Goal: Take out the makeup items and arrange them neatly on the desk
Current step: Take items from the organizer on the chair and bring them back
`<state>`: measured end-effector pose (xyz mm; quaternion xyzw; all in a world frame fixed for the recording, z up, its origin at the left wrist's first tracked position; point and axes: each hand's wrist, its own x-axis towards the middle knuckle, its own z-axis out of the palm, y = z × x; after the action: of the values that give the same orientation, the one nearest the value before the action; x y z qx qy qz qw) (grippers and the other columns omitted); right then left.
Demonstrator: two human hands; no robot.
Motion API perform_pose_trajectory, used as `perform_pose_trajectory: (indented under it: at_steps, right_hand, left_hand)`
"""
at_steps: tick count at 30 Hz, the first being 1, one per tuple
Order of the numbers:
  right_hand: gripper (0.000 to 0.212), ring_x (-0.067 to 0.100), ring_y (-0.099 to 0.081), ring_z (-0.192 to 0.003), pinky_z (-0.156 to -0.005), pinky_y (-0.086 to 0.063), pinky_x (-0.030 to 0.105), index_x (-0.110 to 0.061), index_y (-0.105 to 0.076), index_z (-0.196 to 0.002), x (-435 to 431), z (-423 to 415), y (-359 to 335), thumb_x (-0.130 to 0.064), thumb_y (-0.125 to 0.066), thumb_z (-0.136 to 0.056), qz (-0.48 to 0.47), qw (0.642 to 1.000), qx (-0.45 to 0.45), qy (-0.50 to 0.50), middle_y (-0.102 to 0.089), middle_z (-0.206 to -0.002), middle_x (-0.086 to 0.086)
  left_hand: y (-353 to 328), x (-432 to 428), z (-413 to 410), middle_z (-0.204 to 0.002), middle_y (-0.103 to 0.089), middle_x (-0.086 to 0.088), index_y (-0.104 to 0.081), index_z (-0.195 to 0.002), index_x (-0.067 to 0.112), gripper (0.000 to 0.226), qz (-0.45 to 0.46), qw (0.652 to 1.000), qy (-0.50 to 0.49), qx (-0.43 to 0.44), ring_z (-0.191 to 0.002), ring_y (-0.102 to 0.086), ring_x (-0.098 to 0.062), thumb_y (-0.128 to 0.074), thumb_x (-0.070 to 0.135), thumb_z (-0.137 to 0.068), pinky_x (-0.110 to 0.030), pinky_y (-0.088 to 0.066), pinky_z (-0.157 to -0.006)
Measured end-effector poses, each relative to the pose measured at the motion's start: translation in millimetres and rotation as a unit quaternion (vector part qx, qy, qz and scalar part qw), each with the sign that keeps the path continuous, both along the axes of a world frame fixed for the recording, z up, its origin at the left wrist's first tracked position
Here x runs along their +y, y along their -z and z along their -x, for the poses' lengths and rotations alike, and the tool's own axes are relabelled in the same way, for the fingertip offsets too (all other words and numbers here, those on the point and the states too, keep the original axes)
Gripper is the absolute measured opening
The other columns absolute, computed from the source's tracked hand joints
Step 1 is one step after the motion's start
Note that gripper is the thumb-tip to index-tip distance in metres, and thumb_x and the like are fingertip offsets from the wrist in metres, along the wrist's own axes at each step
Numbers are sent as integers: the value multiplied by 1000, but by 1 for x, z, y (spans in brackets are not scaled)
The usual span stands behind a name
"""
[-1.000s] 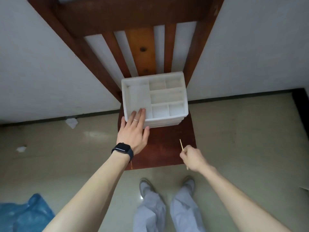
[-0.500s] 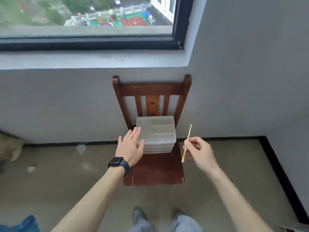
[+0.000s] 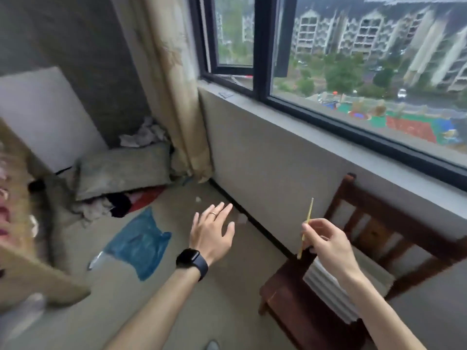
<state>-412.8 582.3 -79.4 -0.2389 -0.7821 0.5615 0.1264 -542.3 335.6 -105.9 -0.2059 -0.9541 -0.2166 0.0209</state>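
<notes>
My right hand (image 3: 328, 245) pinches a thin yellow stick (image 3: 305, 227) that points up. Under that forearm, the stacked white compartment trays (image 3: 326, 291) lie on the seat of a brown wooden chair (image 3: 285, 299) and are mostly hidden by the arm. My left hand (image 3: 211, 232) hovers over the floor with its fingers spread, holding nothing; it wears a ring and a dark watch. A blurred light-wood desk edge (image 3: 32, 269) shows at the far left.
A blue plastic bag (image 3: 140, 245) lies on the floor left of my left hand. A grey cushion (image 3: 121, 168), clothes and a beige curtain (image 3: 174, 84) fill the far corner. A grey wall under a dark-framed window (image 3: 353, 120) runs along the right.
The view has swung left, so the chair and trays now sit at the lower right. My left hand has come off the trays and hangs free. My right hand keeps hold of the stick.
</notes>
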Motion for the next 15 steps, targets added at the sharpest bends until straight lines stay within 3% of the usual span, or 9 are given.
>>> perform_pose_trajectory:
  at_steps: [4,6,10,15]
  right_hand:
    - [8,15,-72,-76,-82,-57,43,-25,-70,-90,-105,49,-31,-30,-67,-94,-15,988,17,-154,-75,-80,-4]
    - [8,13,-71,-69,-78,-57,41,-25,-69,-89,-166,67,-45,-31,-67,-94,-15,974,28,-226,-74,-77,-4]
    - [9,6,-68,-62,-69,-53,34,-22,-69,-87,-319,86,-67,-27,-67,-95,-25,924,49,-379,-73,-72,-6]
    - [8,11,-72,-66,-69,-54,35,-21,-68,-89,-507,76,-70,-26,-67,-95,-40,845,73,-529,-75,-79,-7]
  left_hand:
    - [-23,-144,-33,-156,-41,6,-43,-148,35,51,-2,989,-145,41,-146,-31,-16,-51,41,-98,-44,-21,-119]
    - [-35,-215,-55,-153,-45,3,-47,-147,31,50,-6,973,-221,65,-143,-37,-19,-54,38,-97,-38,-24,-117]
    - [-53,-364,-126,-144,-55,-1,-56,-141,27,47,-12,924,-367,103,-131,-49,-23,-60,32,-94,-37,-37,-109]
    - [-53,-512,-233,-140,-59,1,-60,-137,26,45,12,856,-500,126,-125,-54,-21,-61,30,-92,-34,-37,-104]
